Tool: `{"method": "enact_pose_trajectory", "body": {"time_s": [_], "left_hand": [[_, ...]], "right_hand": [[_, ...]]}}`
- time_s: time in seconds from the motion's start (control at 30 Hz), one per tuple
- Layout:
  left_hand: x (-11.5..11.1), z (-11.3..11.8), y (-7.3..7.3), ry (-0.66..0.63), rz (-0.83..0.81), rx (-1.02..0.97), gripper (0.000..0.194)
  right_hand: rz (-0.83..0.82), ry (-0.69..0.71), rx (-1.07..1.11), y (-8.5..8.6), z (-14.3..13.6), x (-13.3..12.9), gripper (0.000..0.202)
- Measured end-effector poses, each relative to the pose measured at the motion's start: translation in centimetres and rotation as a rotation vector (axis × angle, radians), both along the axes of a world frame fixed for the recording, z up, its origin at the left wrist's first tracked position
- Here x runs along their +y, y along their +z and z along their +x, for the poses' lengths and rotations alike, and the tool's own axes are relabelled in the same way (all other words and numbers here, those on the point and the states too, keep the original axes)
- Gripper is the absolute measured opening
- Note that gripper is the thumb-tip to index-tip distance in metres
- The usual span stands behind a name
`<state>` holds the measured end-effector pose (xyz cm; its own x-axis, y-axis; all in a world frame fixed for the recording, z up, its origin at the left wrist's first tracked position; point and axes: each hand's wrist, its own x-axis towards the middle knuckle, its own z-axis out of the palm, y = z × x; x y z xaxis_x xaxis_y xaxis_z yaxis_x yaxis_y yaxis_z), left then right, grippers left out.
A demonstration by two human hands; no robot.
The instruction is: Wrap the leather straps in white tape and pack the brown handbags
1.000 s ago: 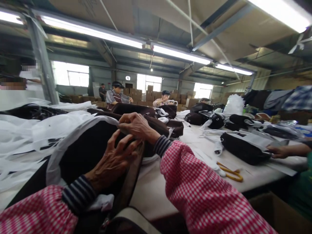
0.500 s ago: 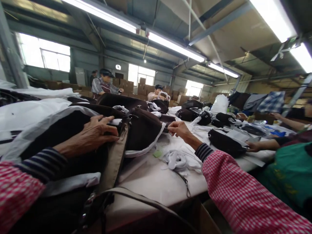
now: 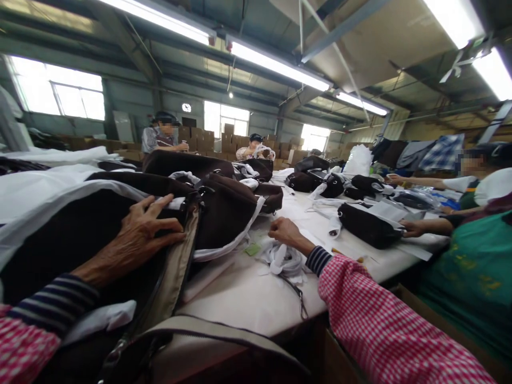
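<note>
Nearest, the left hand point(image 3: 140, 234) is laid flat, its grip spread, on the dark brown fabric bag point(image 3: 80, 234) with a white edge band, fingertips at the bag's beige opening lip point(image 3: 180, 266); the bag's long axis runs from 7 towards 1 o'clock. At 3 o'clock of that hand, apart from it on the white table point(image 3: 248, 298), the right hand point(image 3: 285, 232) is pressed loosely closed on a crumpled heap of white strips point(image 3: 286, 260), directly beneath it. Whether a strip is pinched cannot be told. Farther, at 1 o'clock, a second dark brown bag point(image 3: 230, 210) is seen.
</note>
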<state>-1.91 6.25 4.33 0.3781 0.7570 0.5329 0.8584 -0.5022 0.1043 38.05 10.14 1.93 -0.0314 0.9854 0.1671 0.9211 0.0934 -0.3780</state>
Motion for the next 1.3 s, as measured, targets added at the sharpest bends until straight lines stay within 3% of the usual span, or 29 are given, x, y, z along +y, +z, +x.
{"method": "enact_pose_trajectory", "body": {"time_s": [0.23, 0.37, 0.5, 0.63, 0.83, 0.97, 1.13, 1.3], "left_hand": [[0.5, 0.1, -0.5, 0.056, 0.01, 0.044, 0.028], [0.3, 0.3, -0.8, 0.065, 0.059, 0.023, 0.026], [0.4, 0.2, -1.0, 0.057, 0.054, 0.01, 0.028], [0.7, -0.1, -1.0, 0.026, 0.042, 0.013, 0.032], [0.6, -0.3, -0.7, 0.008, -0.001, 0.015, 0.039], [0.9, -0.6, -1.0, -0.01, 0.052, 0.007, 0.045], [1.1, -0.8, -1.7, -0.069, 0.153, -0.031, 0.053], [0.6, -0.5, -2.5, -0.099, 0.292, -0.053, 0.058]], "right_hand": [[-0.125, 0.046, 0.08, 1.9, 6.3, -4.9, 0.009], [-0.16, 0.075, 0.043, 2.2, 7.9, -6.5, 0.015], [-0.085, 0.073, -0.05, 2.7, 6.9, -5.8, 0.02], [0.013, 0.058, -0.147, 2.9, 3.7, -3.3, 0.021], [-0.031, 0.048, -0.319, 0.2, -2.0, 0.5, 0.014], [0.001, 0.022, -0.374, -1.2, -3.2, 1.4, 0.018], [0.083, -0.019, -0.362, 0.6, -1.7, -0.2, 0.022], [0.22, -0.003, -0.273, 4.0, 1.7, -5.7, 0.019]]}}
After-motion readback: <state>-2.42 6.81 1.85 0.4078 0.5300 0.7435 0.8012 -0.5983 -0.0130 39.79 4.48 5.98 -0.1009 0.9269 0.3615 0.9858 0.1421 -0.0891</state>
